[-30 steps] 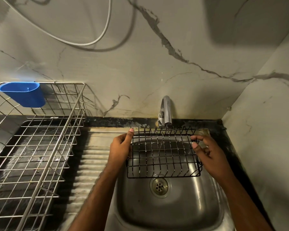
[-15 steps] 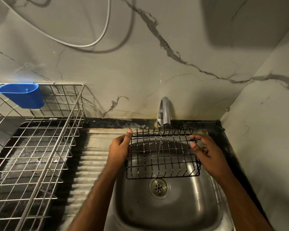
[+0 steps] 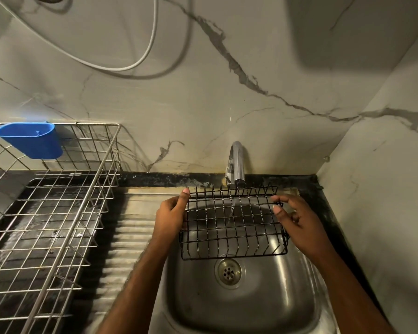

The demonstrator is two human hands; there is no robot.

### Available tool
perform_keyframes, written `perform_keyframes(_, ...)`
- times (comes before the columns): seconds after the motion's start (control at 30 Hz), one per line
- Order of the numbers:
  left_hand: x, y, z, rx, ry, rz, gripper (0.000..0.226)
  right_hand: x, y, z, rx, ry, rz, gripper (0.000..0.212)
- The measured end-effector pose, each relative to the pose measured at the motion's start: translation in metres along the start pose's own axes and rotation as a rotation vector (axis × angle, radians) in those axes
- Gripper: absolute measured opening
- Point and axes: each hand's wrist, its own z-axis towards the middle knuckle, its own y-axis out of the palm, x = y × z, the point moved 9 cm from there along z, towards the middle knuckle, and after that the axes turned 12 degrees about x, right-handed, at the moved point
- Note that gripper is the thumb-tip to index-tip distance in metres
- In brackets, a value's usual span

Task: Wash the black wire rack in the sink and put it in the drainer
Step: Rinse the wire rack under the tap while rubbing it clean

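The black wire rack (image 3: 232,225) is held level above the steel sink (image 3: 263,297), under the chrome tap (image 3: 237,162). A thin stream of water runs from the tap through the rack's bars. My left hand (image 3: 170,215) grips the rack's left side, thumb up at its far corner. My right hand (image 3: 297,218) holds the right side, thumb on top and fingers curled round the edge wires. The metal wire drainer (image 3: 58,213) stands to the left on the dark counter.
A blue plastic cup (image 3: 32,139) hangs on the drainer's back rim. A ribbed steel draining board (image 3: 128,237) lies between drainer and sink. The drain (image 3: 228,272) sits below the rack. Marble walls close in behind and to the right; a white hose (image 3: 140,61) loops above.
Water now runs from the tap through the rack. Both hands and the rack have stayed almost still over the sink.
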Motion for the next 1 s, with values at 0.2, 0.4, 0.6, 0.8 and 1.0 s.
perform_keyframes(0.2, 0.003, -0.003, -0.001, 0.020, -0.003, 0.017, 0.063, -0.001, 0.002, 0.001, -0.008, -0.004, -0.015, 0.022)
perform_keyframes(0.4, -0.001, -0.007, -0.006, 0.003, -0.043, -0.016, 0.075, -0.004, 0.006, -0.002, -0.017, -0.013, -0.041, 0.026)
perform_keyframes(0.6, -0.002, -0.013, -0.007, 0.010, -0.040, -0.047, 0.043, -0.006, 0.015, -0.004, -0.058, -0.008, -0.029, 0.023)
perform_keyframes(0.8, 0.000, -0.020, -0.011, 0.038, -0.016, 0.014, 0.044, -0.010, 0.024, -0.004, -0.066, -0.050, -0.039, 0.023)
perform_keyframes(1.0, 0.001, -0.021, -0.011, 0.048, -0.026, 0.021, 0.039, -0.009, 0.023, -0.002, -0.065, -0.054, -0.078, 0.023)
